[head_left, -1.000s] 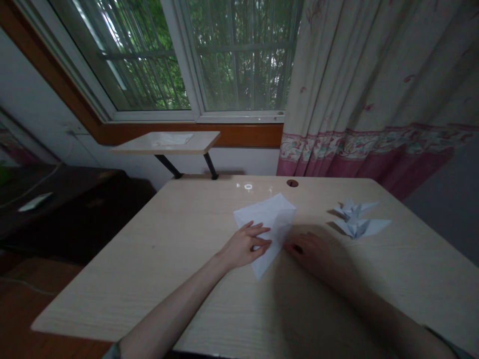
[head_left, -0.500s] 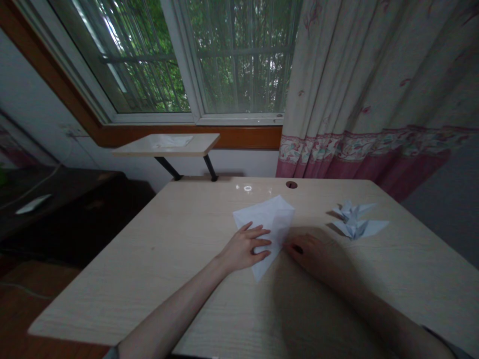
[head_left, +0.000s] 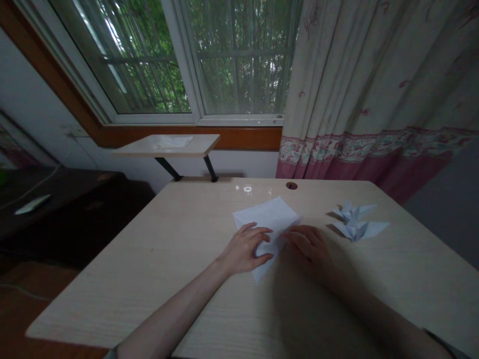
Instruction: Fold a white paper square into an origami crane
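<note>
A white sheet of paper [head_left: 267,214], folded to a kite-like outline, lies on the table in front of me. My left hand [head_left: 250,247] rests on its left part with the fingers spread, pressing down on it. At the paper's right edge my right hand [head_left: 305,244] has its fingers bent together, closed on a flap there. The thumb of that hand is mostly hidden. Two folded paper cranes [head_left: 354,229] [head_left: 350,212] stand to the right of my right hand.
The pale wooden table [head_left: 157,259] carries a raised shelf [head_left: 138,144] at its back left, with white paper [head_left: 175,141] on it. A round cable hole [head_left: 291,185] sits near the back edge. Behind are a window and a floral curtain [head_left: 337,99].
My right hand has shifted slightly up, its fingers now reaching over the paper's right edge. The flap there looks more lifted and juts further right. My left hand has stayed nearly still.
</note>
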Action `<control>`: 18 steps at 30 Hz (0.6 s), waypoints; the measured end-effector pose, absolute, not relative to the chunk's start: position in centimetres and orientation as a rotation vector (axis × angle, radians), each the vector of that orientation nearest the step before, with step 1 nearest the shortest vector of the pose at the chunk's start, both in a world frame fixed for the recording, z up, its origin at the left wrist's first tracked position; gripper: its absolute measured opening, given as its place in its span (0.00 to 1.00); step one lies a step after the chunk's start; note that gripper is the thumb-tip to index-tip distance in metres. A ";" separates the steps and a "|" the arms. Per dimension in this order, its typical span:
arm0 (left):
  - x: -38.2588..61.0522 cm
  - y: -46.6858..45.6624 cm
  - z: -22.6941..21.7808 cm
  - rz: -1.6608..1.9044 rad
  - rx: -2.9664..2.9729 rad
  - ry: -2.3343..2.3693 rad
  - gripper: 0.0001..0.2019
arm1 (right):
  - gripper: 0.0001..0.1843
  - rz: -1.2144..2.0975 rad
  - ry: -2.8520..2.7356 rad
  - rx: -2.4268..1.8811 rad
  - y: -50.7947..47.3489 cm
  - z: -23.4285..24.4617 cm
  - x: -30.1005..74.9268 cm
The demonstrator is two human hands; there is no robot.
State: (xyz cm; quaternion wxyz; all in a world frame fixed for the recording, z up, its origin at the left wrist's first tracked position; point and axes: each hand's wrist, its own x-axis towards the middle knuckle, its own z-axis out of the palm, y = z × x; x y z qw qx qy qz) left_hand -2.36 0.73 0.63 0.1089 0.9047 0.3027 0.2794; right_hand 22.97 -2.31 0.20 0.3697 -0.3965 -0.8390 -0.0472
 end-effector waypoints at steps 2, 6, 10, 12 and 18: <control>-2.4 0.6 0.8 0.835 2.651 0.884 0.13 | 0.14 -0.164 -2.146 -1.005 -2.4 0.2 23.1; -2.3 0.6 0.8 0.868 2.652 0.866 0.09 | 0.16 -0.197 -2.199 -0.971 -2.5 0.3 23.3; -2.3 0.9 0.3 0.918 2.670 0.977 0.07 | 0.17 -0.232 -2.264 -0.939 -2.3 0.1 23.3; -2.4 1.1 0.0 0.955 2.668 1.052 0.08 | 0.18 -0.261 -2.296 -0.929 -2.2 -0.1 23.2; -2.7 1.4 -0.4 0.964 2.579 1.108 0.11 | 0.18 -0.297 -2.362 -0.950 -1.9 -0.9 23.1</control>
